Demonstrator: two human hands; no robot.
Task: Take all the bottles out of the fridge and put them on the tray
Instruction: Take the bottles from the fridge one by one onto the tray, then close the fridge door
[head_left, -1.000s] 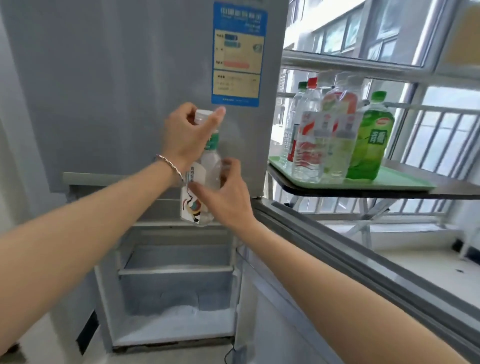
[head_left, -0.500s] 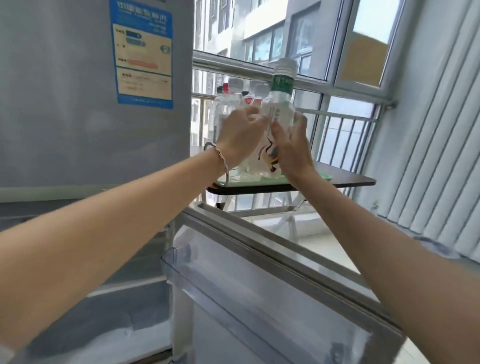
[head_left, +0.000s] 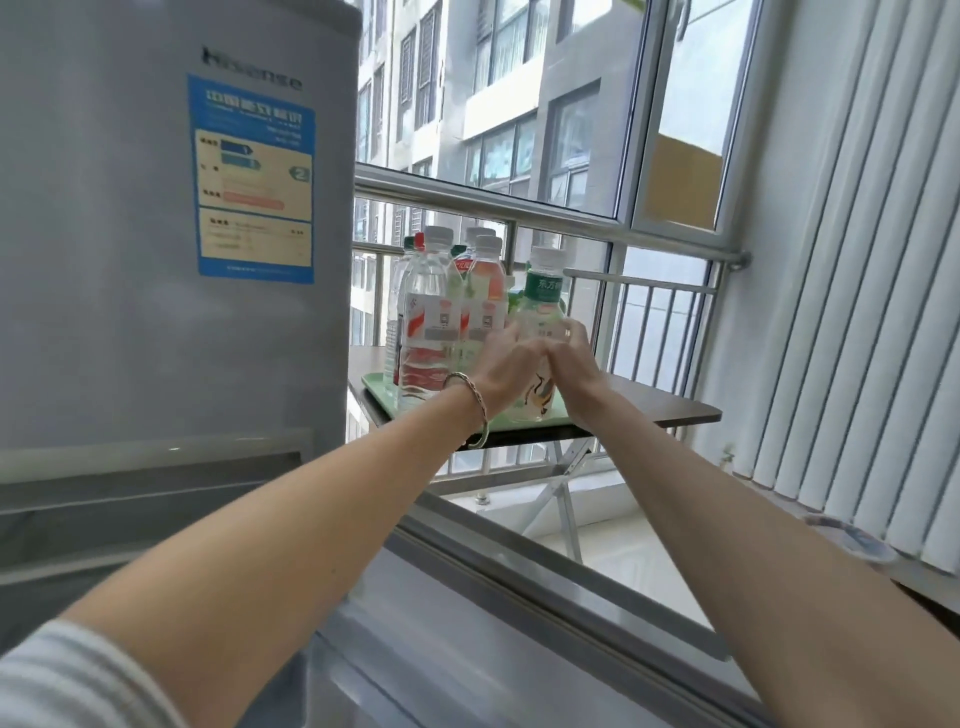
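Observation:
A clear bottle (head_left: 543, 296) with a white cap and green neck label stands upright at the front right of the light green tray (head_left: 382, 397). My left hand (head_left: 511, 366) and my right hand (head_left: 574, 358) are both wrapped around its lower body. Its base looks to be on or just above the tray. Several other bottles (head_left: 426, 322) with white, red and green caps stand together on the tray to the left. The grey fridge (head_left: 130, 234) fills the left side, and its open lower door (head_left: 519, 613) lies under my arms.
The tray sits on a small dark folding table (head_left: 665, 410) by the window. A metal railing (head_left: 519, 213) runs behind the bottles. White vertical blinds (head_left: 841, 286) hang at the right. A windowsill ledge (head_left: 623, 556) lies below the table.
Both hands carried the bottle from in front of the fridge over to the right and lowered it to the tray's front right corner. My view swung right toward the window.

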